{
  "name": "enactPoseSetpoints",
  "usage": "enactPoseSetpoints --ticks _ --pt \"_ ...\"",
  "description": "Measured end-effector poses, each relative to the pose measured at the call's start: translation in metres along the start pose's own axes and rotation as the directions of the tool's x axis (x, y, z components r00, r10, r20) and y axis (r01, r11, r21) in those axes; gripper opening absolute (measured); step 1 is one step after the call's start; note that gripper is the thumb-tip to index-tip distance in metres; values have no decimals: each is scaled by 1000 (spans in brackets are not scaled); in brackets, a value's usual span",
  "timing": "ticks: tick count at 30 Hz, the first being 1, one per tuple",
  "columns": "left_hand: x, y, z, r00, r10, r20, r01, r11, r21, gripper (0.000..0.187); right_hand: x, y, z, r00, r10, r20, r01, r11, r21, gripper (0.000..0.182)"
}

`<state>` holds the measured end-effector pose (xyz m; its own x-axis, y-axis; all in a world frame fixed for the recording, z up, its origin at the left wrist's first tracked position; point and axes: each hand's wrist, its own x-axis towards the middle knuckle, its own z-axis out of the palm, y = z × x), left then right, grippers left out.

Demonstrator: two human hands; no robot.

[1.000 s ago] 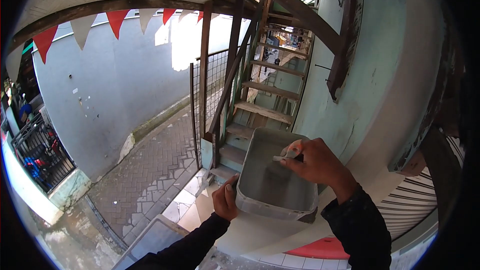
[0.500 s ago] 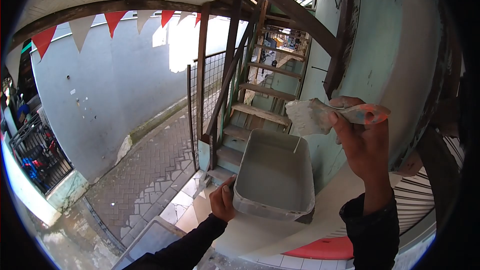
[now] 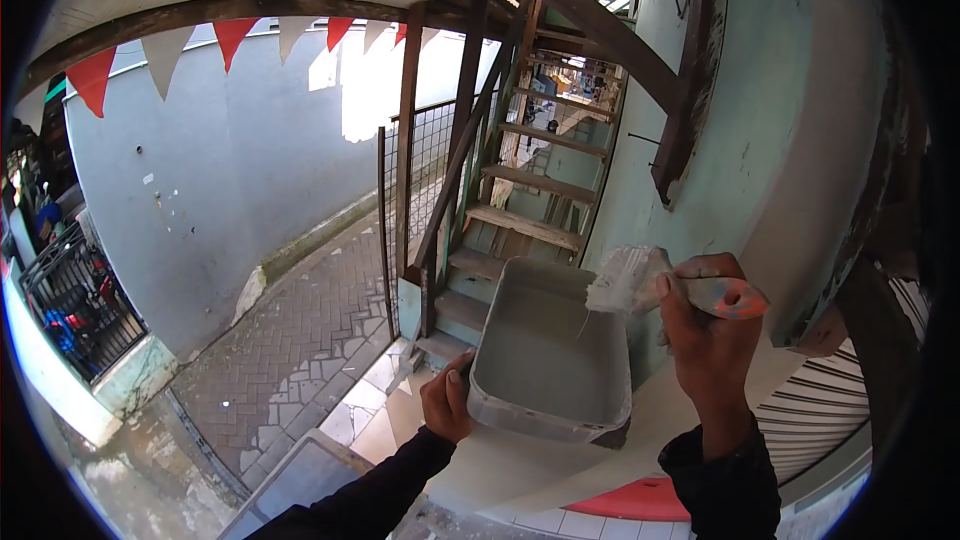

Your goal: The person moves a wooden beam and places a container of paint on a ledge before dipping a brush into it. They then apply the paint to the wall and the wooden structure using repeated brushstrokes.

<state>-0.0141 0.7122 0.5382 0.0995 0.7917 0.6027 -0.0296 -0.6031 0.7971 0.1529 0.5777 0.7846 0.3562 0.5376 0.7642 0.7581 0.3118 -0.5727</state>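
Observation:
My right hand [image 3: 708, 335] is closed around the handle of a paintbrush [image 3: 628, 278]. Pale grey paint coats its bristles, which point left above the far right rim of a plastic tub [image 3: 480, 402]. A thin strand of paint trails down from the bristles. Inside the tub lies grey paint [image 3: 545, 360], smooth on top. My left hand [image 3: 446, 402] grips the tub's near left edge; the fingers behind the rim are partly hidden.
A wooden staircase [image 3: 530, 227] rises behind the tub. On the right is a pale green wall [image 3: 740, 170] with a grey painted band. A dark wooden post [image 3: 688, 90] and a slanting beam stand close to it. A paved alley [image 3: 270, 355] runs below left.
My right hand has lowered the paintbrush and shifted slightly left, bringing the bristles nearer the tub. My left hand and the tub have hardly moved.

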Motion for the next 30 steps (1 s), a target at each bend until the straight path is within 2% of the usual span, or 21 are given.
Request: enactPoseSetpoints --ticks 2,3,6,10,11,14,15,17,20,21,22,24,25,27,29,30 --pt "-1 0 0 1000 -6 -1 6 1000 -6 45 -8 11 -1 995 -95 -25 95 995 -18 17" --pt "-1 2 0 1000 -17 3 17 1000 -15 45 -13 16 -1 986 -128 103 147 969 -199 20" --pt "0 2 0 1000 -7 8 7 1000 -16 45 -34 34 12 972 40 233 13 975 -221 21" --pt "1 2 0 1000 -7 7 7 1000 -13 45 -25 14 -1 997 18 73 -9 991 -130 23" --pt "0 0 0 1000 -9 6 9 1000 -22 45 -22 4 -4 999 44 25 -44 999 -13 22" --pt "-1 -3 2 1000 -16 5 16 999 -50 45 -20 -11 -5 984 -163 -72 157 984 -79 19" --pt "-1 -2 2 1000 -21 1 21 998 -55 45 -21 -7 -5 975 -211 74 220 964 -147 19" --pt "-1 0 2 1000 -14 -7 13 998 -55 45 -27 7 -4 892 -266 365 368 896 -248 19" --pt "2 1 2 1000 12 -6 -13 999 -47 45 -40 18 1 870 -194 454 347 894 -283 19" --pt "2 1 2 1000 8 -7 -9 999 -47 45 -38 21 -5 828 -271 490 448 846 -288 33" --pt "0 1 1 1000 2 -8 -3 999 -45 45 -33 23 -6 799 -435 415 551 806 -216 42" --pt "0 -1 1 1000 2 -5 -2 999 -45 45 -18 24 -6 670 -711 214 739 666 -105 62" --pt "0 -2 2 1000 3 -2 -4 999 -47 45 -14 15 -17 676 -655 339 730 657 -186 90" --pt "0 -3 2 1000 12 0 -12 999 -48 45 -16 4 -23 722 -601 344 679 712 -181 80" --pt "-1 -4 2 1000 17 -1 -17 999 -36 45 -22 7 -24 770 -450 453 569 805 -168 68" --pt "-1 -5 2 1000 18 -4 -18 1000 -22 44 -32 16 -25 770 -320 553 479 861 -170 61"
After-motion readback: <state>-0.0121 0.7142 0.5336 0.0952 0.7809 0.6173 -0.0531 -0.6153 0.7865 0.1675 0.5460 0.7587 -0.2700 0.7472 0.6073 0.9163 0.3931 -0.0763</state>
